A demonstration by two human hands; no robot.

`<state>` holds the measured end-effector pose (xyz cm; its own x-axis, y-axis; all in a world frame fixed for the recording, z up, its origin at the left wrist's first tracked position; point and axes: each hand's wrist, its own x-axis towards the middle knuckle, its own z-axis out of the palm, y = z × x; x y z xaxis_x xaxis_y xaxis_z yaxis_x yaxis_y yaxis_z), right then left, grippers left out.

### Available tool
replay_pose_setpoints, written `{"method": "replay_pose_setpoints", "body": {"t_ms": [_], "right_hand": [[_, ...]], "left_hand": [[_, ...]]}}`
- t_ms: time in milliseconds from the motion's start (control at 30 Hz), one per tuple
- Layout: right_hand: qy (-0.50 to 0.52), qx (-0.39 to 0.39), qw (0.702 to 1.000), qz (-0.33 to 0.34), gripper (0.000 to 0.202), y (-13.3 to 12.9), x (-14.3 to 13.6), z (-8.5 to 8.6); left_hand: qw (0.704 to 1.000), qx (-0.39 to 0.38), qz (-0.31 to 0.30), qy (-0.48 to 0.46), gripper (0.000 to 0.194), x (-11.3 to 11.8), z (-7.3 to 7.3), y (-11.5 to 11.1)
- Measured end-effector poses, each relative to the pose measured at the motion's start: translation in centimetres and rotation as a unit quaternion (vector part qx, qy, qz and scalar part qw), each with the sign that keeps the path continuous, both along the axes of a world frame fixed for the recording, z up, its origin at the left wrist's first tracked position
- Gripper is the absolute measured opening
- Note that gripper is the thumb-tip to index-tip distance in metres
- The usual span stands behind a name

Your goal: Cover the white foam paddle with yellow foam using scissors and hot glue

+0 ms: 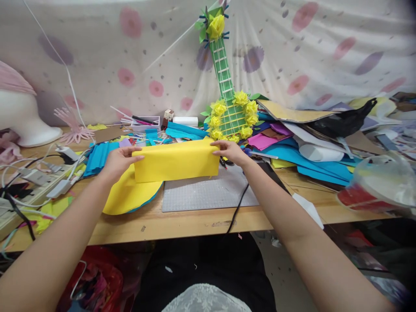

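Both left hand (121,162) and right hand (231,151) pinch a yellow sheet (177,161) between fingers (223,144) above the table (195,225), hiding part of a grey mat (211,195); a guitar (225,78) and, seemingly, stacked paper (292,157) crowd the back edge.

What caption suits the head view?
Left hand and right hand hold yellow paper before a flower-trimmed green model guitar.
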<state>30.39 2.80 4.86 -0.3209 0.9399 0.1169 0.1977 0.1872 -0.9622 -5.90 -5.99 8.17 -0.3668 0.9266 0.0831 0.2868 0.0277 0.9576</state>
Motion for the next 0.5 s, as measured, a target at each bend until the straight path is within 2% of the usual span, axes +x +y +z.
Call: {"method": "replay_pose_setpoints", "body": {"t_ms": [233,367,500], "right_hand": [[-0.018,0.055,0.996,-0.067,0.022,0.1,-0.5,0.5],[-0.016,0.064,0.995,-0.071,0.022,0.3,-0.7,0.7],[-0.024,0.061,0.994,-0.082,0.022,0.5,-0.8,1.6]], "left_hand": [[0.999,-0.038,0.008,0.022,0.042,0.1,1.5,-0.5],[0.994,-0.062,0.051,0.071,0.034,0.8,2.8,-1.1],[0.988,-0.101,0.051,0.105,0.03,0.9,4.0,-1.3]]}}
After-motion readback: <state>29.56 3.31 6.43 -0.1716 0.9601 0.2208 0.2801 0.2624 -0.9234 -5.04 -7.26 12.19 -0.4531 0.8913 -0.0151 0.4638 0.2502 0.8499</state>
